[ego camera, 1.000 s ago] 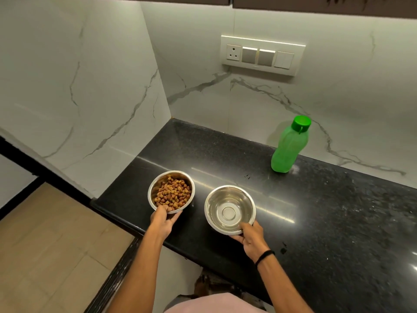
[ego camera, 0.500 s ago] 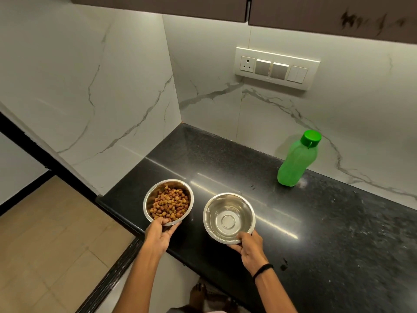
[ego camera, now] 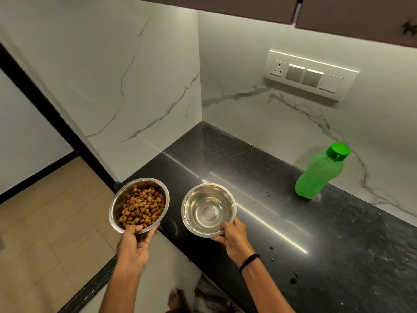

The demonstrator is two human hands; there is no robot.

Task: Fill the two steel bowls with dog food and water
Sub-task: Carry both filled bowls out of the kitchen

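The left hand (ego camera: pixel 133 247) hides its fingers beneath the round steel bowl of brown kibble (ego camera: pixel 117 205); the right hand (ego camera: pixel 235 239) does likewise under the shiny round steel bowl (ego camera: pixel 195 199), and whether that bowl holds water cannot be told. Both forearms, the black speckled stone tabletop (ego camera: pixel 338 245) and the dark wall cabinets (ego camera: pixel 225 5) are cut off by the edges. Shapes at the bottom edge are blurred.

Open across the black countertop (ego camera: pixel 266 172) rightward; hemmed by marble walls (ego camera: pixel 243 123) behind and left, green bottle (ego camera: pixel 320 175) near the back.
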